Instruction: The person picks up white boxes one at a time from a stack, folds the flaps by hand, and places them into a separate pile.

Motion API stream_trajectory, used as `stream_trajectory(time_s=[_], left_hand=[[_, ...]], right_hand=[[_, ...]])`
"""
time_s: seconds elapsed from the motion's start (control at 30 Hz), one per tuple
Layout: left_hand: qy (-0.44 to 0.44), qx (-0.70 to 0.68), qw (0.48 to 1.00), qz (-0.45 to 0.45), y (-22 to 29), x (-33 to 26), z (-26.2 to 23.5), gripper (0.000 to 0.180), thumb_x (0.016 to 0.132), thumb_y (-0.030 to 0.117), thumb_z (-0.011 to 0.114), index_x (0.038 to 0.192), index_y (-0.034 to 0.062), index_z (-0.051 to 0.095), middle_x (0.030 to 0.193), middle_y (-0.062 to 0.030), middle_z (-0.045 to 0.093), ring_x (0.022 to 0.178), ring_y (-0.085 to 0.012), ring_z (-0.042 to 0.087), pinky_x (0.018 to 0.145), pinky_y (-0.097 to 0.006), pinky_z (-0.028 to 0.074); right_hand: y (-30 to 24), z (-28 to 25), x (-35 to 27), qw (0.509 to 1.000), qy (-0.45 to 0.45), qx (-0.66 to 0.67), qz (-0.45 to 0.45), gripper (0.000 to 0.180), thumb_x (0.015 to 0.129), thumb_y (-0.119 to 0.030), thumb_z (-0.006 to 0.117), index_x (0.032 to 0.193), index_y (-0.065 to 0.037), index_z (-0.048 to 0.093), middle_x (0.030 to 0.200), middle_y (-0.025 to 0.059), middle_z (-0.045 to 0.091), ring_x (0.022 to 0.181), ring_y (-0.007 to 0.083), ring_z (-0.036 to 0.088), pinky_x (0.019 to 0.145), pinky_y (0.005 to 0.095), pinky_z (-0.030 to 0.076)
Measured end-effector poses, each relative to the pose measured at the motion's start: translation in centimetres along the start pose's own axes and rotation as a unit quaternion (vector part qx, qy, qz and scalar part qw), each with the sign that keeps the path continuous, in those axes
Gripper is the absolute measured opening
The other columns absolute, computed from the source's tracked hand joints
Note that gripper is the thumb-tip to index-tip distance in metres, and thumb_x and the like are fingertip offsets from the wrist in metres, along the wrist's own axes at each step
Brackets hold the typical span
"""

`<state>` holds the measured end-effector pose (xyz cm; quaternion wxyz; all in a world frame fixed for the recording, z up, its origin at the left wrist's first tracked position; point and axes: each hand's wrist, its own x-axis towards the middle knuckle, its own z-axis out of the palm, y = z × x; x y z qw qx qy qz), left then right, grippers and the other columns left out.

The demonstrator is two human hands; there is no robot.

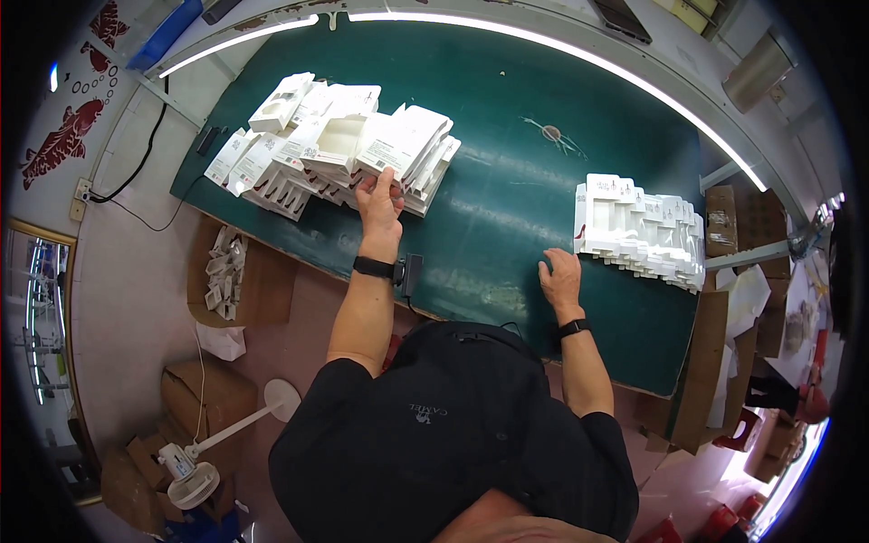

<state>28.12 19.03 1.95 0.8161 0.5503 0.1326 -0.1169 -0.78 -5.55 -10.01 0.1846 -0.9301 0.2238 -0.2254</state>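
On the left of the green table lies a heap of white cardboard boxes (339,127) with cut-out windows, stacked in overlapping rows. My left hand (380,201) is at the heap's near right side, its fingers closed on the lower edge of a white box (396,149). That box rests slanted on others. My right hand (562,276) lies on the table with its thumb apart from the fingers and nothing in it. Just beyond it, to the right, stands a row of similar white boxes (638,226), nested one against another.
The green table (489,181) has a light strip (543,36) along its far edge. Cardboard cartons stand below left (267,290) and at the right (701,380). A white fan (195,480) is at lower left. A small black device (412,274) sits at the near edge.
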Motion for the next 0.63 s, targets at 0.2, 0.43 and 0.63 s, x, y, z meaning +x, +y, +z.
stream_trajectory(time_s=[0.2, 0.43, 0.63], left_hand=[[-0.087, -0.117, 0.989, -0.026, -0.2, -2.4, -0.6, 0.040, 0.089, 0.022, 0.073, 0.121, 0.0123, 0.050, 0.104, -0.0026, 0.060, 0.091, -0.0114, 0.057, 0.076, -0.031, 0.053], [-0.265, -0.045, 0.960, -0.083, -4.2, -9.3, 1.3, 0.034, 0.092, 0.017, 0.069, 0.121, 0.0099, 0.053, 0.109, -0.0031, 0.061, 0.096, -0.0127, 0.059, 0.080, -0.033, 0.055], [-0.403, 0.062, 0.902, -0.140, -6.2, -11.2, 1.4, 0.038, 0.093, 0.019, 0.070, 0.124, 0.0084, 0.051, 0.116, -0.0035, 0.061, 0.103, -0.0135, 0.059, 0.082, -0.035, 0.054]], right_hand=[[-1.6, -0.4, 1.0, 0.993, -0.008, 0.118, 0.012, 0.027, 0.085, -0.017, 0.072, 0.110, -0.006, 0.068, 0.118, 0.0108, 0.067, 0.107, 0.0290, 0.064, 0.099, 0.0432, 0.048], [-9.5, -3.3, 5.1, 0.801, -0.107, 0.565, 0.165, 0.044, 0.095, -0.022, 0.066, 0.133, -0.001, 0.056, 0.121, 0.0094, 0.066, 0.108, 0.0189, 0.064, 0.093, 0.0317, 0.052], [-11.2, -5.1, 6.6, 0.728, -0.151, 0.641, 0.190, 0.057, 0.095, -0.023, 0.068, 0.144, -0.003, 0.045, 0.126, 0.0107, 0.064, 0.113, 0.0185, 0.062, 0.097, 0.0322, 0.050]])
